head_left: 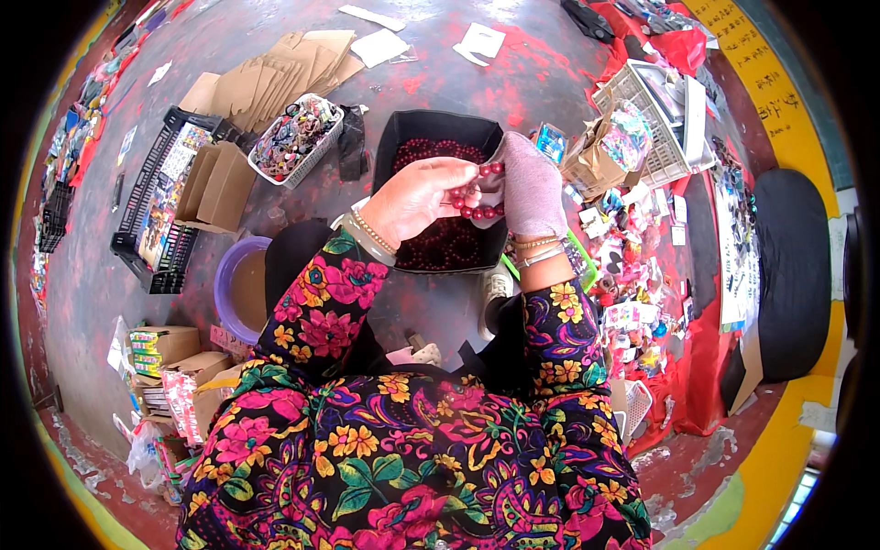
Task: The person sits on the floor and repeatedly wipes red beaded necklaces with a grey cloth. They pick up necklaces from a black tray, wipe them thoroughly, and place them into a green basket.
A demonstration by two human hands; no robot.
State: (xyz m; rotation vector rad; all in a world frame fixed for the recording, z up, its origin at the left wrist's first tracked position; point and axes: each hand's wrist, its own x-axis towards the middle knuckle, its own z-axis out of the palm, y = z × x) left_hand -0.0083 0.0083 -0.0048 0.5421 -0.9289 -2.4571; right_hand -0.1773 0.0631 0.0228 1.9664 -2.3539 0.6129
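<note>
Above a black bin, my left hand (414, 203) pinches a bracelet of round dark red beads (480, 213) between thumb and fingers. My right hand (533, 188) wears a pale mauve cloth, like a sock pulled over it down to the wrist. It closes on the other side of the bracelet, with part of the cloth showing inside the bead loop; its fingers are hidden under the fabric. Many more dark red beads (440, 246) fill the black bin (396, 128), both beyond and below my hands.
Left of the bin are a white basket of jewellery (286, 167), an open cardboard box (216, 188), a black crate (147, 268) and a purple basin (225, 291). Flattened cardboard (284, 78) lies beyond. Small packets (632, 293) and a cream crate (662, 160) crowd the right side.
</note>
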